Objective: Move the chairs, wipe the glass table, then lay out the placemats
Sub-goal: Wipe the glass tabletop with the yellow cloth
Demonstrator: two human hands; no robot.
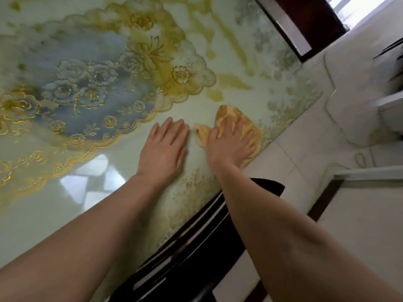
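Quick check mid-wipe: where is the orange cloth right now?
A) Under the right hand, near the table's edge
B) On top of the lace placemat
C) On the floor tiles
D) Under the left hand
A: the right hand presses flat on the orange cloth close to the edge of the glass table, while the left hand rests on bare glass beside it.

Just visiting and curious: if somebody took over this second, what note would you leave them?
Left hand: open, flat on the glass table, holding nothing.
Right hand: open, pressing the yellow cloth near the table's edge.
Blue-and-gold placemat lies on the glass left of the hands; dark chair sits by the near edge.
Done: wiping looks under way.
Left: finish wiping, lay out placemats.
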